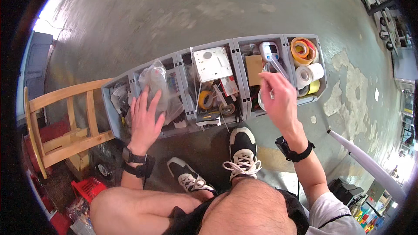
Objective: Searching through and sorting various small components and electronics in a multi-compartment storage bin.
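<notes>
My left hand [146, 117] lies with its fingers spread over a clear plastic bag [153, 80] in the grey bin second from the left. The bag's contents are too hazy to name. My right hand [278, 95] is closed above the bin second from the right. A small shiny bit shows at its fingers, but I cannot make out what they hold. Beside it are a brown cardboard box [254, 70], a white handheld device with a screen [269, 50] and a clear plastic strip [277, 66].
The middle bin holds a white plate [212, 64] and yellow tape [205, 100]. Tape rolls [303, 51] fill the rightmost bin. A wooden frame [72, 100] stands left of the bins, near a red basket [88, 188]. A pale pole [365, 163] slants at right.
</notes>
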### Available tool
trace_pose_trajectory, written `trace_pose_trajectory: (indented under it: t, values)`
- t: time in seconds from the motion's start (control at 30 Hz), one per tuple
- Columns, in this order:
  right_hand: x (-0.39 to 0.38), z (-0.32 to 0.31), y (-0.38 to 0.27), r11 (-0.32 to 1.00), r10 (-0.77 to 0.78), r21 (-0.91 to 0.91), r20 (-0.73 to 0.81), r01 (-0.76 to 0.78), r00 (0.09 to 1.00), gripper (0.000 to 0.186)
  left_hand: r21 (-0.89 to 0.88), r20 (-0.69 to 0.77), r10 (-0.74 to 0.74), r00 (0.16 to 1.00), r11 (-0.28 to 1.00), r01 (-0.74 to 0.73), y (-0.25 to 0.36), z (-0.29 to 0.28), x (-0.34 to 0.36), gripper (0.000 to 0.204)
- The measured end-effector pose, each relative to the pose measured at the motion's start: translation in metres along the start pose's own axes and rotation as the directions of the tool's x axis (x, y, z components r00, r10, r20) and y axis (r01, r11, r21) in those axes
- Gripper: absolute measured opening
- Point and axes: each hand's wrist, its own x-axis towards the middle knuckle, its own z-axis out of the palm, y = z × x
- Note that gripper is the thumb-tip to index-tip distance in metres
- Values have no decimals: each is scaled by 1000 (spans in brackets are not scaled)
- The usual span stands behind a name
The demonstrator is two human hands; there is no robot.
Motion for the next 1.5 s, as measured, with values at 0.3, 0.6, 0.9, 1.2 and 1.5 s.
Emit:
trace_pose_trajectory:
  t: [0.3,0.6,0.9,1.2,1.5]
  values:
    - [-27,41,-75,962,-271,78,394,261,878,45,-2,-10,11,1000,1000,-11,-3,2,-1,77]
    - [-14,53,-86,925,-374,140,503,353,779,49,23,4,-4,1000,1000,4,-5,1,-2,78]
    - [-10,50,-85,937,-346,132,456,323,820,49,19,4,-2,1000,1000,2,-3,0,0,78]
    - [-24,40,-89,947,-321,116,403,300,857,50,34,8,-3,1000,999,3,-4,1,-1,79]
    - [43,51,-67,956,-294,100,344,276,892,50,29,15,3,1000,1000,-4,-3,0,0,81]
